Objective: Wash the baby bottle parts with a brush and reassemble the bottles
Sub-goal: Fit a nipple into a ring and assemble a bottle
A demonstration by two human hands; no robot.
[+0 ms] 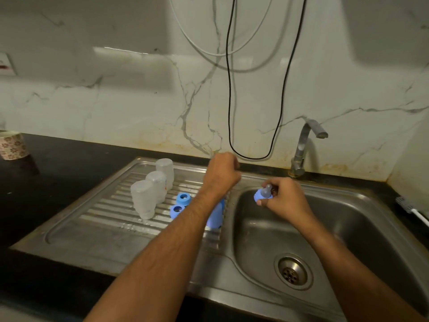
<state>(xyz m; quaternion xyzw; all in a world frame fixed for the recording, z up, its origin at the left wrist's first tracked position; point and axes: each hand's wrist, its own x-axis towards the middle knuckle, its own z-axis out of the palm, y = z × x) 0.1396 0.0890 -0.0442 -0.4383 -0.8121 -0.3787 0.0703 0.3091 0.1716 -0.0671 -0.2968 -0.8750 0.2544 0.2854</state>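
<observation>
My right hand (284, 197) pinches a blue collar ring with a clear teat (263, 194) over the far left corner of the sink basin (348, 228). My left hand (222, 171) hovers with curled fingers above the draining board (111, 219); whether it holds anything is hidden. Three clear bottle bodies (152, 187) stand upside down on the board. Two blue collar rings (181, 204) lie beside them. Blue caps (216, 216) show partly under my left forearm.
A steel tap (304, 147) rises behind the basin, and the drain (293, 271) sits at the basin's near side. A bottle brush (411, 209) lies on the black counter at right. A patterned cup (12, 145) stands far left. Cables (232, 89) hang down the marble wall.
</observation>
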